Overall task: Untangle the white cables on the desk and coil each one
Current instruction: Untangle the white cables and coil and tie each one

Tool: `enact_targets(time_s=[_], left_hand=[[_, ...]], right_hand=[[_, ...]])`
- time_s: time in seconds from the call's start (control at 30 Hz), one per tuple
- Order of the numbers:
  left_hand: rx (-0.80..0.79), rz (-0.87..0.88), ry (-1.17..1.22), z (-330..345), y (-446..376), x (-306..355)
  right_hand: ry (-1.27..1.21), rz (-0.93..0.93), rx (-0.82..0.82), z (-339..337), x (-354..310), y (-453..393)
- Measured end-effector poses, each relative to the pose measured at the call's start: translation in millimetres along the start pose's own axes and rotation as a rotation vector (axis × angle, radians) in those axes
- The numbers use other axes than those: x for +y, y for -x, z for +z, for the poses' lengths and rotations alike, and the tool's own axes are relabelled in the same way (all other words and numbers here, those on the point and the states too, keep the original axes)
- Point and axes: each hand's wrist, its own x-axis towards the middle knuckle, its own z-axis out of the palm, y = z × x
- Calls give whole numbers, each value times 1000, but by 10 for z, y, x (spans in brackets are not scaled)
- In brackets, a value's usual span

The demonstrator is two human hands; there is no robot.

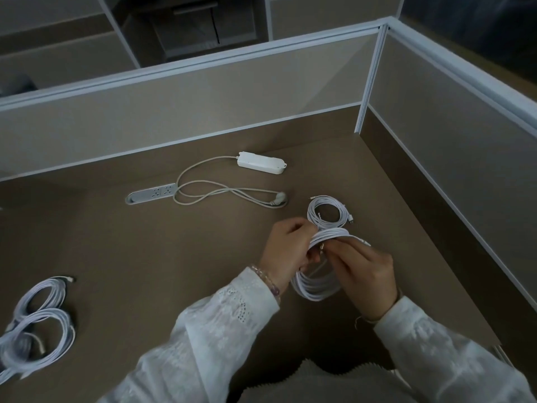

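A white cable coil (316, 287) is held above the brown desk (145, 242), right of centre. My left hand (286, 247) grips the coil's upper left side, fingers curled round the strands. My right hand (363, 271) pinches the cable's end against the top of the coil. Just behind them a finished small white coil (328, 212) lies flat on the desk. Two more white coils lie at the near left, one (43, 293) behind the other (35, 341).
A white power strip (260, 162) with its looped cord (220, 194) and plug lies further back, beside a grey socket panel (151, 194) set in the desk. Beige partition walls (453, 158) close off the back and right sides.
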Motion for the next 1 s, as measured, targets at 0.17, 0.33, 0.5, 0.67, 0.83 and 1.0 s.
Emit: enact_targets(time_s=[0.17,0.33,0.5,0.67,0.83,1.0], left_hand=[[-46,53,-93,-49,15,28],[-58,29,-111,-93,43,2],[-101,-40,-169,-204,60,3],[-224,-131,-132,-287,99,71],[-327,-141,-7,-400,125,74],[-393,33,-319,-515,163,37]], right_hand=[[-126,166,-49,-67,-74,-61],[-271,301,-95,-119,-178,-178],[-401,400,-255,-152,-104,-292],[-651,455,-457,-222,-79,-410],[-811,593,-467,-238,-146,-474],[-859,709,-435,-218,-219,-483]])
